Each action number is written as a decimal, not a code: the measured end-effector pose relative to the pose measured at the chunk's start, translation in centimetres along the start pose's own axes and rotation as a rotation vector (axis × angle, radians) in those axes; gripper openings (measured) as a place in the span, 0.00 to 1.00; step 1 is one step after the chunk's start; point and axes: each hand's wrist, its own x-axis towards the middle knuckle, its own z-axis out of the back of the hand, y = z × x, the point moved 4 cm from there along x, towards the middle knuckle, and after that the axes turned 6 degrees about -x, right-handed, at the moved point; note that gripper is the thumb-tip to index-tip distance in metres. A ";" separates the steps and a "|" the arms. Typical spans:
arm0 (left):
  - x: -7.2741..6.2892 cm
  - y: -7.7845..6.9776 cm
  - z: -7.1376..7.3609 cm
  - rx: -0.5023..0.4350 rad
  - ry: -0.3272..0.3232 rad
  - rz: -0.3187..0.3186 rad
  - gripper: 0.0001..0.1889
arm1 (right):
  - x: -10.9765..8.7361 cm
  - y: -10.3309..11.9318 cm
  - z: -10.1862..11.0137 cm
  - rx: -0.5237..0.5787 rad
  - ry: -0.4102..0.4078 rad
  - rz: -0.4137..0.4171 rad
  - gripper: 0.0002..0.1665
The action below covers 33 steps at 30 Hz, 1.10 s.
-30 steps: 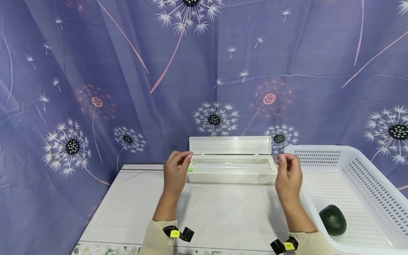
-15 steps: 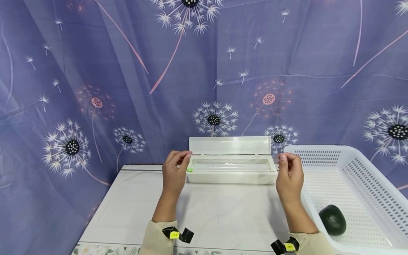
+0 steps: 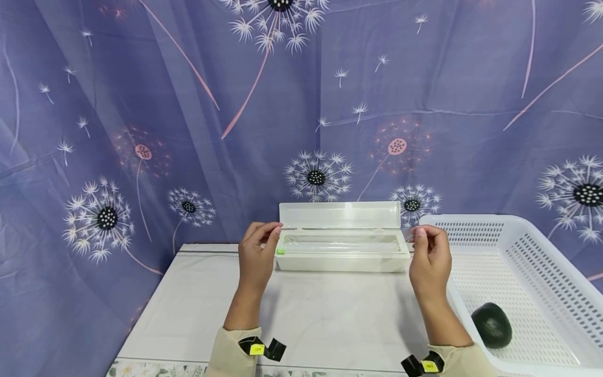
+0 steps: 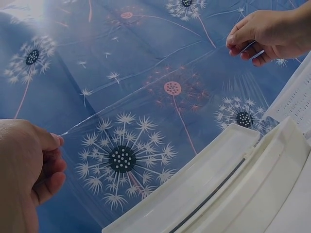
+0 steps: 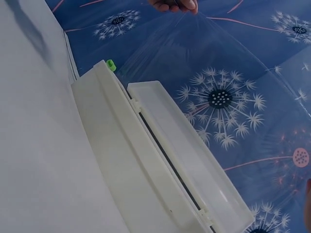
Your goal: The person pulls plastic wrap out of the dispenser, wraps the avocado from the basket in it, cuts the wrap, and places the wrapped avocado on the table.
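Note:
A sheet of clear cling film (image 4: 109, 108) stretches taut between my two hands, its top edge running across the left wrist view. At one corner my left hand (image 3: 256, 259) pinches it between thumb and fingertips. My right hand (image 3: 431, 264) grips the opposite corner, with its other fingers curled. Between and just beyond the hands stands a white film dispenser box (image 3: 342, 263), its lid (image 3: 340, 215) raised at the back. Under the clear window of the box the inside shows pale and shiny. A small green cutter tab (image 3: 280, 251) sits at its left end.
To the right is a white perforated plastic basket (image 3: 532, 293) holding one dark green, rounded fruit or vegetable (image 3: 492, 325). A white cloth (image 3: 188, 303) covers the table. Behind hangs a purple-blue curtain (image 3: 264, 173) with dandelion prints.
My right hand has shifted slightly to the right and my left hand slightly to the left. Both keep their hold on the cling film; box and basket stay put.

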 end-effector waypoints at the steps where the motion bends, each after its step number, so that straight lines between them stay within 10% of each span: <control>1: 0.0 -0.1 0.0 0.003 0.000 -0.001 0.07 | 0.0 0.1 0.0 0.003 0.000 0.003 0.14; 33: 0.1 -2.1 0.5 0.015 -0.019 -0.074 0.08 | 0.4 1.5 0.7 0.076 -0.023 0.042 0.08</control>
